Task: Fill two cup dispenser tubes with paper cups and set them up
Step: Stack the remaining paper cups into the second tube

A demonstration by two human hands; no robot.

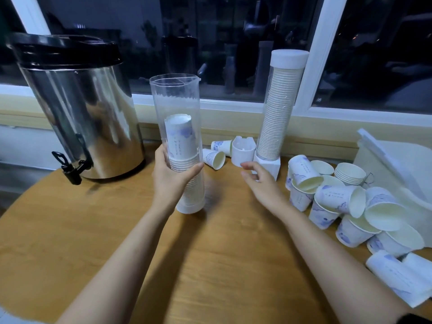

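A clear dispenser tube stands on the wooden table, open at the top and about half filled with nested paper cups. My left hand grips it around the lower half. My right hand hovers over the table to the right of it, fingers loosely spread and holding nothing. Behind my right hand a second tube, packed with cups and capped in white, leans against the window frame on its white base. A loose white tube cap sits beside that base.
A steel drinks urn with a black tap stands at the back left. Several loose paper cups lie heaped at the right, two more cups at the back centre. A white box fills the right edge.
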